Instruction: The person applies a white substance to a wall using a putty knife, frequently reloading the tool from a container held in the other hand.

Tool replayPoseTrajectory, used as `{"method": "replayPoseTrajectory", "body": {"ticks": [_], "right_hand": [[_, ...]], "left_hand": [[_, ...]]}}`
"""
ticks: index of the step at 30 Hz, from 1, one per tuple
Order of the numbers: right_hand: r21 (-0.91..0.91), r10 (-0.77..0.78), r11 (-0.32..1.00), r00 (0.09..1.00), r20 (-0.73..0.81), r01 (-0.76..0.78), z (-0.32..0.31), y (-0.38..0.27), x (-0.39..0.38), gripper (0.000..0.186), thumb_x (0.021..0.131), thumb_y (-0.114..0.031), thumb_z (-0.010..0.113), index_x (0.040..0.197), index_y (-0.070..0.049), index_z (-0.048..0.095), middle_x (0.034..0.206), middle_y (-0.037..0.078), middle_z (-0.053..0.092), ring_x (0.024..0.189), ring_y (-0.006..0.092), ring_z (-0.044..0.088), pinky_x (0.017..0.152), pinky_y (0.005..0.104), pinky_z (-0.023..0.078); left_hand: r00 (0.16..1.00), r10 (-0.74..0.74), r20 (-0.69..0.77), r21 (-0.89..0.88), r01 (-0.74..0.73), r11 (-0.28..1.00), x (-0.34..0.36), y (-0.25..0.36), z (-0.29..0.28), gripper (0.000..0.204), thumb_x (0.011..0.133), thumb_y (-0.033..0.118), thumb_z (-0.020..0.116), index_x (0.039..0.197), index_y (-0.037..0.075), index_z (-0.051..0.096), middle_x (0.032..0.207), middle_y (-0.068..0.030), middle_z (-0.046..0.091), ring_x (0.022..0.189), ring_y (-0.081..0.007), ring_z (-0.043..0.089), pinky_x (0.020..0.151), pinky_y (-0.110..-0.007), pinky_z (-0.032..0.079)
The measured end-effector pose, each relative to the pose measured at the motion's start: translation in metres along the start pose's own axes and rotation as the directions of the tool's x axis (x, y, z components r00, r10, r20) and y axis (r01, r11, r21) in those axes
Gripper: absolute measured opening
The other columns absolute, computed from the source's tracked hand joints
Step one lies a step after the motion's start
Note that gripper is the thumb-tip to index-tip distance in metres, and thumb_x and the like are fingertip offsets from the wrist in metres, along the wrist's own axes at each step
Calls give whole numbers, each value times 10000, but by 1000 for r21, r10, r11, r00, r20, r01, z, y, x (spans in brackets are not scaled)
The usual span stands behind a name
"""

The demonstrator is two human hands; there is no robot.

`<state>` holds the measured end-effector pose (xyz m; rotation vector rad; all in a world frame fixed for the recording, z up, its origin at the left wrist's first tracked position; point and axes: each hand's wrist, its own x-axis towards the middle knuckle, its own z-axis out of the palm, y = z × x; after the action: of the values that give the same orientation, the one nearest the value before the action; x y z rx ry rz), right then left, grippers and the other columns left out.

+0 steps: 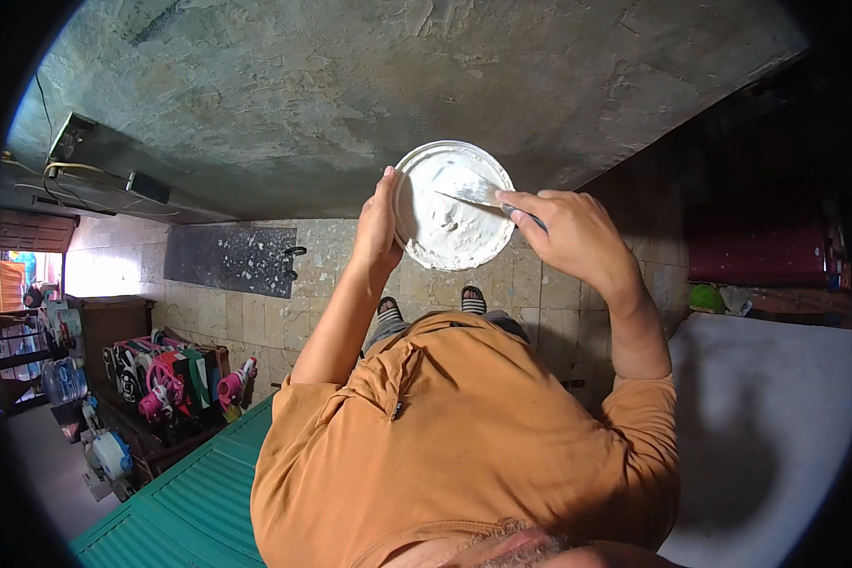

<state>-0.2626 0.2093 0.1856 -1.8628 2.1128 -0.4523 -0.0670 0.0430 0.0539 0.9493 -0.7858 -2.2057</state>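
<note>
A round white tub (409,248) of thick white paste (445,220) is held up in front of me, close to a rough grey wall. My left hand (379,225) grips its left side, thumb up near the rim. In my right hand (568,230) is a putty knife (476,192) with a dark handle, its blade lying in the paste. Paste covers part of the blade, so its edge is partly hidden.
The patchy plastered wall (350,95) rises ahead. Below lies a tiled floor with a paint-spattered dark mat (227,257). A cluttered shelf (166,379) and green corrugated panel (199,502) are at left; a white surface (767,417) is at right.
</note>
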Motion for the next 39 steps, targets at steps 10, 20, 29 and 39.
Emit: {"method": "replayPoseTrajectory", "body": {"ticks": [10, 20, 29, 39], "right_hand": [[396, 51, 901, 949, 311, -177, -36, 64, -24, 336, 1061, -251, 538, 1337, -76, 613, 827, 96, 695, 588, 186, 599, 624, 341, 535], [994, 113, -88, 991, 76, -66, 13, 107, -38, 262, 1114, -308, 435, 1315, -163, 522, 676, 27, 460, 416, 41, 320, 346, 209, 256], [-133, -147, 988, 220, -964, 76, -56, 103, 51, 336, 1055, -157, 562, 1375, -64, 609, 1144, 147, 726, 1005, 282, 727, 813, 357, 578], [-289, -252, 948, 246, -936, -131, -88, 155, 79, 361, 1017, -139, 624, 1377, -128, 616, 904, 105, 676, 778, 281, 682, 675, 370, 553]], "left_hand": [[1000, 3, -28, -68, -5, 998, 6, -10, -10, 536, 1070, 417, 494, 1309, -55, 578, 1226, -154, 671, 1069, -233, 673, 947, -363, 542], [1000, 2, 29, -53, 0, 999, 3, -9, -7, 570, 1070, 442, 478, 1359, -44, 554, 1306, -152, 643, 1185, -244, 633, 1038, -381, 497], [999, -5, 54, -25, 6, 1000, -2, -2, -5, 583, 1080, 441, 442, 1404, -37, 521, 1363, -160, 622, 1242, -255, 616, 1079, -391, 481], [999, -4, 31, -29, 5, 1000, -1, -5, -4, 577, 1083, 441, 425, 1411, -25, 515, 1373, -160, 613, 1242, -260, 614, 1078, -403, 486]]}}
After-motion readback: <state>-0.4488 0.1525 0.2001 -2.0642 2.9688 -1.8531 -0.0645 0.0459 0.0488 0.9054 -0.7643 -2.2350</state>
